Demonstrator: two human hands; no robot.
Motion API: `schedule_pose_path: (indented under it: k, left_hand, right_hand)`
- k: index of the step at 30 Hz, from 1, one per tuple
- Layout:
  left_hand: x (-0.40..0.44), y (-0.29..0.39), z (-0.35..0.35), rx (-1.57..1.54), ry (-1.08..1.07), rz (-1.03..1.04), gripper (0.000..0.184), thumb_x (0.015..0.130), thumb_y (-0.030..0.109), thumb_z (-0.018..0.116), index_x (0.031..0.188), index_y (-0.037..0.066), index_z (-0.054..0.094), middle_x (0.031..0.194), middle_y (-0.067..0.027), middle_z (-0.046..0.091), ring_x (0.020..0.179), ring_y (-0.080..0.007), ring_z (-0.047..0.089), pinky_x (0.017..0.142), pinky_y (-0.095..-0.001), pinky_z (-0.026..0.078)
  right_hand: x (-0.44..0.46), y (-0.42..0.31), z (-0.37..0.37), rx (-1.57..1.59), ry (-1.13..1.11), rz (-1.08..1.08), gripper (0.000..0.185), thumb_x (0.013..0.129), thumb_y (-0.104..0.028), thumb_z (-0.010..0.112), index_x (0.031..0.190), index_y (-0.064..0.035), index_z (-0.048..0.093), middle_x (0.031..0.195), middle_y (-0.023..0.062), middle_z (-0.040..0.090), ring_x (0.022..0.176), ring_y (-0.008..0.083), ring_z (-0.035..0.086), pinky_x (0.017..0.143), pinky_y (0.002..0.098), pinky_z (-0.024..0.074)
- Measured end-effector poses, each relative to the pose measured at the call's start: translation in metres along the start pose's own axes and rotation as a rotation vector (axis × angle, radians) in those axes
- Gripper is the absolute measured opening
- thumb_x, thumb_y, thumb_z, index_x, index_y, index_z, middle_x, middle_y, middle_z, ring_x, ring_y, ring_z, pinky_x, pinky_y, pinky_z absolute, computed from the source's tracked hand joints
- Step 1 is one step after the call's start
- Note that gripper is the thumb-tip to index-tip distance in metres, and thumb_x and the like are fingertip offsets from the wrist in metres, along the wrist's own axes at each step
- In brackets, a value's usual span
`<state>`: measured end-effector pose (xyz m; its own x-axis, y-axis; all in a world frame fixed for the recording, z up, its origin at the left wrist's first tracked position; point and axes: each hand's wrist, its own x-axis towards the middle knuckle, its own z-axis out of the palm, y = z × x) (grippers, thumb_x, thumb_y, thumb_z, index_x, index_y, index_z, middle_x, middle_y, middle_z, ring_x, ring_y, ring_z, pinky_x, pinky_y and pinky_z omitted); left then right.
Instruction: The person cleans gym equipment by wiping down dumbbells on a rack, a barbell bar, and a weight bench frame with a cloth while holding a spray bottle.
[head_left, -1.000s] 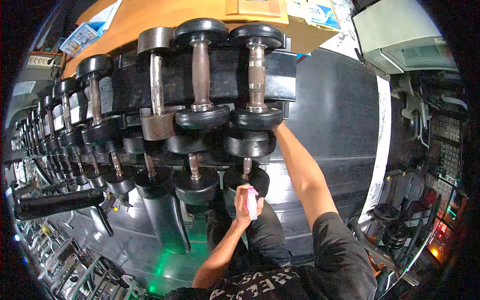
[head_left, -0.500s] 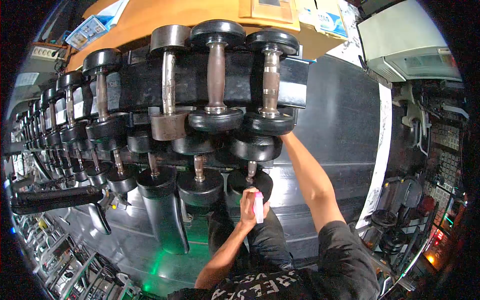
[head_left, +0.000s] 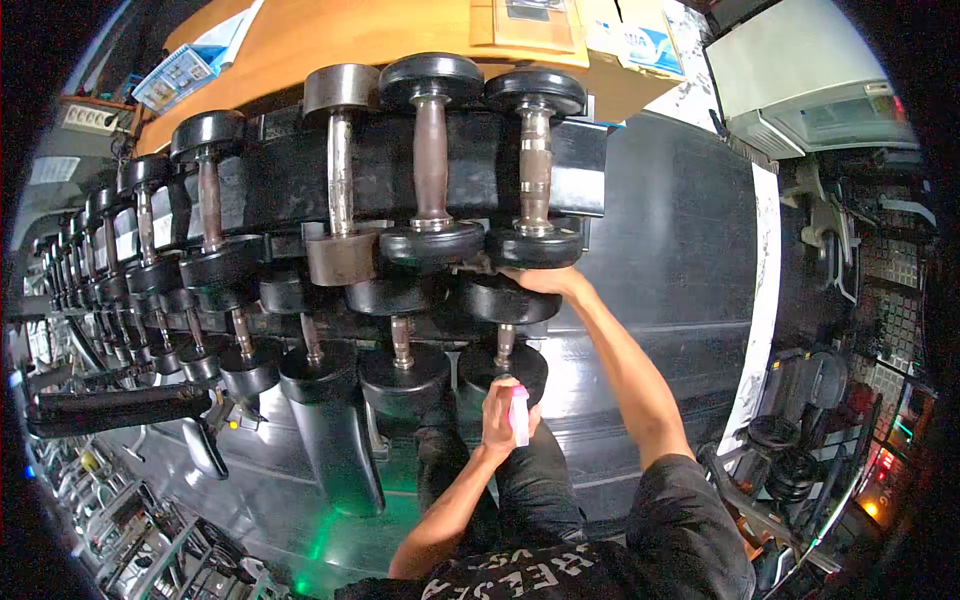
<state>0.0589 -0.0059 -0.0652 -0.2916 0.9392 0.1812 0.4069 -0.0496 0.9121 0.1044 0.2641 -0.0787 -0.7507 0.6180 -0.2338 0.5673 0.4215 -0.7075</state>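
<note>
My left hand [head_left: 497, 420] is wrapped round a small bottle [head_left: 520, 417] with a pink top and a pale body, held in front of the rightmost lower dumbbell [head_left: 505, 345]. My right hand [head_left: 545, 281] reaches between the two tiers at the right end of the rack. It lies over the back head of that lower dumbbell, just below the front head of the rightmost upper dumbbell [head_left: 535, 165]. Its fingers are mostly hidden, and whether they hold anything does not show. Left of it on the upper tier is another black-headed dumbbell [head_left: 430, 165].
The black rack [head_left: 580, 180] runs leftward with many more dumbbells. Behind it stands a wooden counter [head_left: 360, 35] with a blue-and-white box [head_left: 640, 45]. A padded bench [head_left: 335, 440] is at lower left, and weight plates [head_left: 790, 475] are at right.
My right hand has moved left, from beside the upper dumbbell's front head into the gap beneath it. My left hand still holds the bottle, and the view has shifted slightly.
</note>
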Motion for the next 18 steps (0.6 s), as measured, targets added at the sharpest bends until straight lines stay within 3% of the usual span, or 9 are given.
schedule_pose_path:
  k: [1, 2, 5, 9, 11, 12, 15, 17, 18]
  left_hand:
    - [-0.001, 0.000, -0.001, -0.001, 0.001, 0.002, 0.036, 0.078, 0.019, 0.073, 0.101, 0.002, 0.050, 0.088, -0.0127, 0.054, 0.082, -0.0281, 0.060, 0.076, -0.0387, 0.051]
    - [-0.002, 0.000, -0.001, -0.026, -0.017, -0.026, 0.037, 0.078, 0.019, 0.072, 0.102, 0.002, 0.050, 0.089, -0.0124, 0.054, 0.082, -0.0285, 0.059, 0.076, -0.0392, 0.051]
    - [-0.002, 0.000, -0.002, -0.050, -0.030, -0.051, 0.038, 0.078, 0.019, 0.073, 0.103, 0.001, 0.049, 0.089, -0.0119, 0.054, 0.081, -0.0290, 0.059, 0.074, -0.0398, 0.051]
    - [-0.004, -0.001, -0.002, -0.055, -0.032, -0.027, 0.040, 0.077, 0.018, 0.074, 0.105, 0.001, 0.050, 0.090, -0.0117, 0.054, 0.080, -0.0293, 0.059, 0.073, -0.0395, 0.051]
    - [-0.005, -0.003, -0.001, -0.023, -0.037, -0.015, 0.041, 0.076, 0.018, 0.074, 0.105, 0.002, 0.050, 0.090, -0.0118, 0.053, 0.080, -0.0293, 0.059, 0.074, -0.0395, 0.051]
    - [-0.005, -0.002, -0.002, -0.034, -0.046, -0.030, 0.041, 0.075, 0.016, 0.074, 0.105, 0.002, 0.050, 0.090, -0.0121, 0.053, 0.081, -0.0296, 0.058, 0.075, -0.0396, 0.051]
    - [-0.003, 0.000, -0.003, -0.040, -0.066, -0.055, 0.042, 0.073, 0.013, 0.075, 0.104, 0.003, 0.050, 0.092, -0.0126, 0.053, 0.083, -0.0305, 0.058, 0.076, -0.0400, 0.050]
    - [0.001, 0.002, -0.006, -0.033, -0.071, -0.061, 0.042, 0.072, 0.011, 0.076, 0.104, 0.003, 0.050, 0.093, -0.0130, 0.053, 0.084, -0.0310, 0.057, 0.076, -0.0402, 0.050]
    - [0.002, 0.004, -0.008, -0.029, -0.072, -0.052, 0.043, 0.071, 0.009, 0.076, 0.104, 0.003, 0.050, 0.094, -0.0133, 0.052, 0.085, -0.0314, 0.057, 0.077, -0.0405, 0.049]
  right_hand:
    - [-0.008, 0.004, -0.002, 0.341, 0.055, -0.104, 0.023, 0.085, -0.020, 0.064, 0.105, -0.0081, 0.066, 0.094, 0.0080, 0.068, 0.085, 0.0188, 0.061, 0.078, 0.0398, 0.0508]
    - [-0.015, 0.012, -0.010, 0.379, -0.027, 0.029, 0.035, 0.085, -0.025, 0.062, 0.115, -0.0084, 0.063, 0.110, 0.0190, 0.067, 0.101, 0.0315, 0.063, 0.093, 0.0423, 0.0476]
    - [-0.016, 0.120, 0.019, 0.122, -0.079, 0.140, 0.034, 0.085, -0.023, 0.062, 0.116, -0.0100, 0.063, 0.111, 0.0196, 0.066, 0.103, 0.0308, 0.063, 0.093, 0.0410, 0.0476]
    - [-0.005, 0.067, 0.011, 0.083, 0.063, 0.265, 0.028, 0.085, -0.015, 0.065, 0.111, -0.0045, 0.063, 0.102, 0.0122, 0.068, 0.095, 0.0236, 0.062, 0.087, 0.0390, 0.0496]
    - [-0.006, 0.003, -0.007, 0.134, 0.086, 0.101, 0.028, 0.085, -0.014, 0.063, 0.111, -0.0039, 0.063, 0.102, 0.0156, 0.068, 0.095, 0.0272, 0.063, 0.087, 0.0395, 0.0498]
    - [-0.014, 0.001, -0.005, 0.137, 0.087, 0.107, 0.028, 0.085, -0.014, 0.063, 0.111, -0.0039, 0.063, 0.102, 0.0156, 0.068, 0.095, 0.0272, 0.063, 0.087, 0.0395, 0.0498]
    - [-0.027, 0.006, -0.005, 0.152, 0.296, -0.145, 0.034, 0.088, -0.027, 0.051, 0.117, -0.0111, 0.063, 0.109, 0.0200, 0.067, 0.104, 0.0331, 0.065, 0.090, 0.0406, 0.0505]
    - [-0.024, 0.052, 0.007, 0.027, 0.203, 0.031, 0.024, 0.084, -0.011, 0.061, 0.106, -0.0029, 0.062, 0.095, 0.0175, 0.068, 0.091, 0.0285, 0.064, 0.084, 0.0409, 0.0505]
    - [-0.014, 0.111, 0.032, -0.011, 0.035, 0.251, 0.023, 0.082, -0.009, 0.060, 0.104, -0.0029, 0.062, 0.095, 0.0180, 0.068, 0.091, 0.0295, 0.064, 0.083, 0.0417, 0.0506]
